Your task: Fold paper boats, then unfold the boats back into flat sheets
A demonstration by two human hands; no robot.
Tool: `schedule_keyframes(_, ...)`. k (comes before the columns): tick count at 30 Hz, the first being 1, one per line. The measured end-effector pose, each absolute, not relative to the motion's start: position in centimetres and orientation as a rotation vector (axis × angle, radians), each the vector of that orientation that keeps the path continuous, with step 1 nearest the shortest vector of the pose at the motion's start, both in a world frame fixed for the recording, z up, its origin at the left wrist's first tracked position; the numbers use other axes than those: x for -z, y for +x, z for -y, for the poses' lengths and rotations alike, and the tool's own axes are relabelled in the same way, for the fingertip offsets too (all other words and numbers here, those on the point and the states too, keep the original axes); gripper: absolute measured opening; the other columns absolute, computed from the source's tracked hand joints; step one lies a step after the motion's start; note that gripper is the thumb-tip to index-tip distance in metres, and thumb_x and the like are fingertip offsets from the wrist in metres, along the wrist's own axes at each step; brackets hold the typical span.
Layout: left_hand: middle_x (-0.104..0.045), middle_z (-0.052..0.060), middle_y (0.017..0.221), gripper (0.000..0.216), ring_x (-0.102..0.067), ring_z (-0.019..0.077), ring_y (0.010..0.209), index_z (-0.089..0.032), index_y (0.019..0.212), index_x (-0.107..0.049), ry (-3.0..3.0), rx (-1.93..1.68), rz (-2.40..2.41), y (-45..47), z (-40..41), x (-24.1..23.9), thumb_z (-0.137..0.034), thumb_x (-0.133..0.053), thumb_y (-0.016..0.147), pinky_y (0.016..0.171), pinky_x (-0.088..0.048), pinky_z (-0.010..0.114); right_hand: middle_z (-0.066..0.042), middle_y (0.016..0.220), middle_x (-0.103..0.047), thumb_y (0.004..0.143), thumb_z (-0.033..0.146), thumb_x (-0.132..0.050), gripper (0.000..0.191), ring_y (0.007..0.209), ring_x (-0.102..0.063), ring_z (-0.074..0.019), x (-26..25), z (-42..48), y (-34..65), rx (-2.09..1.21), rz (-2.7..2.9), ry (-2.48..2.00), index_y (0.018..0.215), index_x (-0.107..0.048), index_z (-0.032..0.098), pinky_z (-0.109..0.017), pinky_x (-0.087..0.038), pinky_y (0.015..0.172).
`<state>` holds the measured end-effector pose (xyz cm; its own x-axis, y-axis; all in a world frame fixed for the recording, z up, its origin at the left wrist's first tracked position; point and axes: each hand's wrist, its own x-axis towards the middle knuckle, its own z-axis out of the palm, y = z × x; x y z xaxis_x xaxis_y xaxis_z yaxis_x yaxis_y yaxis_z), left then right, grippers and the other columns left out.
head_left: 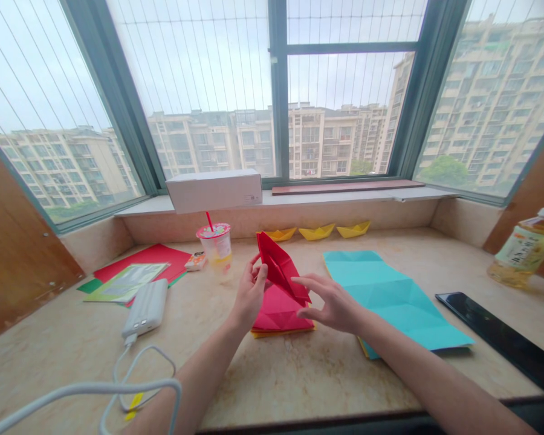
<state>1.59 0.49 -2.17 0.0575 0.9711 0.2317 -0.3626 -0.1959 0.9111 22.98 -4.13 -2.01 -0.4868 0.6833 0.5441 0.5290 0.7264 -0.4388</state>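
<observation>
A folded piece of red paper (278, 266) is held up at a tilt in the middle, a fold standing open on its face. My left hand (252, 290) pinches its left edge between thumb and fingers. Beside its lower right corner is my right hand (329, 302), thumb and fingers apart, fingertips at or very near the paper. Below lies a stack of creased pink-red sheets (281, 314) with yellow edges showing underneath. Three folded yellow paper boats stand in a row behind: a left boat (281, 234), a middle boat (317, 232) and a right boat (353, 229).
Creased turquoise sheets (390, 296) lie right, near a black phone (494, 332) and a drink bottle (528, 248). Leftward are a lidded cup (215, 244) with a straw, a white power bank (145, 307) with a cable (86, 389), and red paper (154, 260). A white box (215, 190) sits on the sill.
</observation>
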Motion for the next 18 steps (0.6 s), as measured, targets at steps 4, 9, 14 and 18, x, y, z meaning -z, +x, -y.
schedule_keyframes(4,-0.071,0.005,0.099,0.054,-0.071,0.0202,0.089,-0.021,0.123,-0.053,1.139,-1.454,-0.761,1.6,-0.5,2.0,-0.046,-0.073,0.080,0.082,-0.057,0.034,-0.009,0.109,-0.072,0.094,0.034,-0.058,0.029,0.095,-0.067,-0.0207,2.5,3.5,23.2,-0.175,2.155,-0.965,0.121,-0.065,0.025,-0.036,-0.050,0.088)
schedule_keyframes(9,-0.071,0.005,0.100,0.056,-0.071,0.0197,0.087,-0.022,0.124,-0.051,1.129,-1.466,-0.771,1.6,-0.6,2.0,-0.047,-0.073,0.080,0.081,-0.058,0.035,-0.006,0.101,-0.075,0.092,0.039,-0.061,0.025,0.086,-0.068,-0.0190,2.8,3.1,23.3,-0.321,2.030,-0.998,0.110,-0.070,0.023,-0.033,-0.050,0.084)
schedule_keyframes(14,-0.070,0.005,0.097,0.059,-0.070,0.0191,0.088,-0.021,0.125,-0.051,1.127,-1.456,-0.797,1.6,-0.5,1.8,-0.045,-0.075,0.077,0.077,-0.058,0.031,-0.003,0.089,-0.076,0.091,0.040,-0.061,0.023,0.078,-0.067,-0.0172,2.5,3.1,23.5,-0.544,1.965,-1.041,0.092,-0.074,0.021,-0.028,-0.049,0.071)
schedule_keyframes(18,-0.070,0.005,0.098,0.059,-0.070,0.0189,0.087,-0.021,0.124,-0.051,1.114,-1.449,-0.790,1.6,-0.4,1.6,-0.044,-0.077,0.076,0.075,-0.057,0.030,-0.002,0.078,-0.075,0.093,0.039,-0.056,0.028,0.074,-0.066,-0.0173,2.5,2.9,23.7,-0.543,1.983,-1.085,0.079,-0.072,0.020,-0.027,-0.046,0.066)
